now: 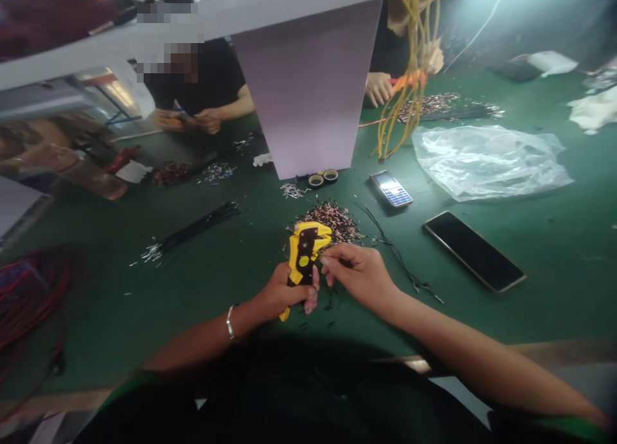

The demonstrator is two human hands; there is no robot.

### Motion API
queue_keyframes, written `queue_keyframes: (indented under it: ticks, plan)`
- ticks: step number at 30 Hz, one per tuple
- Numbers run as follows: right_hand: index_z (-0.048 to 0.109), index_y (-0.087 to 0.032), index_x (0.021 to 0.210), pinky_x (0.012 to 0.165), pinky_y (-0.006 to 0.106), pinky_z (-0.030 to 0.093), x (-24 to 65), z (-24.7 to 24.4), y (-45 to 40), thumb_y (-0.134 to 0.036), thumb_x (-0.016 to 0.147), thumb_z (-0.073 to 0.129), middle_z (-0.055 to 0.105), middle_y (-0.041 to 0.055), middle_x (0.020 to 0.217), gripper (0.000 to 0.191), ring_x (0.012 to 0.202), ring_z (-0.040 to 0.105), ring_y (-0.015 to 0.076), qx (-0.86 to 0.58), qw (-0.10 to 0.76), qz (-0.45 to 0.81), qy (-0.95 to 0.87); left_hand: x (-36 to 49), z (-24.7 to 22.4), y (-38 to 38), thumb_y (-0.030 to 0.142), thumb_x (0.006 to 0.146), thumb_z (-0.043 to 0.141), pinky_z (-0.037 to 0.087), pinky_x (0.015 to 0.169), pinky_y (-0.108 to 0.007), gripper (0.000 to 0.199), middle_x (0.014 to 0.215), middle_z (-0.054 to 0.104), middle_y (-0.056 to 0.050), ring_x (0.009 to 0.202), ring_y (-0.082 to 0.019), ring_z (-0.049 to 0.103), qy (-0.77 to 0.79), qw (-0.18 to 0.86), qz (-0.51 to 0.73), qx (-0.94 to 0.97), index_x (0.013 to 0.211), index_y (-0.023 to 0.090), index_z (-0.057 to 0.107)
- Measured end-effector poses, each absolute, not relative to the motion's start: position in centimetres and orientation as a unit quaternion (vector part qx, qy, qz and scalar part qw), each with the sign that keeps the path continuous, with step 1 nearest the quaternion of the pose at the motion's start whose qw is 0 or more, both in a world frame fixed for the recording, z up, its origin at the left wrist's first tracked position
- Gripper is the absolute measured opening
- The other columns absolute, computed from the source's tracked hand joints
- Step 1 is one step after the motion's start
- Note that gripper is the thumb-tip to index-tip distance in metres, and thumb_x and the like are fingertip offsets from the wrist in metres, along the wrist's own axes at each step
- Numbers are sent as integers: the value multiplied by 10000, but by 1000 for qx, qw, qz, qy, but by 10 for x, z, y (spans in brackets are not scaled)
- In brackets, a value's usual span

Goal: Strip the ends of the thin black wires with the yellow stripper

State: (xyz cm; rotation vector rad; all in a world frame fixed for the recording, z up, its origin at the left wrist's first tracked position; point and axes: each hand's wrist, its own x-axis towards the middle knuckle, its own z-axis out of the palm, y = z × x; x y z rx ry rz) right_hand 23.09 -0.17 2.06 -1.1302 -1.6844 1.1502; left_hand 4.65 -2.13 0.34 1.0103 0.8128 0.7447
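Note:
My left hand (288, 292) is wrapped round the handles of a yellow and black wire stripper (305, 254), its jaws pointing up and to the right. Close beside those jaws, my right hand (359, 270) has thumb and forefinger pinched together. Whatever lies in that pinch is too small to make out. Just beyond the tool is a heap of short copper and black wire bits (337, 220). To the right of it lie a few thin black wires (398, 257).
A bundle of black wires (193, 229) lies left, near a red cable coil (29, 302). Right are a smartphone (475, 250), a keypad phone (391, 188) and a plastic bag (491, 161). Tape rolls (322, 178) sit by the pale panel (308, 97). Other people work across the table.

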Motion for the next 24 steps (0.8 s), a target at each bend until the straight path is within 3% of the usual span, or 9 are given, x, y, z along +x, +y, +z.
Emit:
queue_keyframes:
  ticks: [12,20,24]
  plan:
    - [616,-203,671,523,233,446,232,21,-3,-215,854,537,624,-33,533,201,497,576,104,-448,378,387,-711,47,-1,-22,212,705,736,494,567,-269,246,706,579,16,548,-102,564,413,659,344,525,843,144,545]
    - [601,-199,676,533,245,459,232,19,-3,-199,858,528,623,-28,545,196,494,587,110,-448,369,395,-712,44,-5,-22,241,722,695,379,418,-189,192,458,505,81,383,-64,442,498,583,308,563,753,163,522]
    - [586,-204,664,520,241,471,231,15,1,-219,855,538,624,-32,562,198,477,605,107,-452,371,437,-683,46,-5,-16,201,657,704,404,418,-215,224,469,490,87,381,-78,460,460,664,316,498,771,160,515]
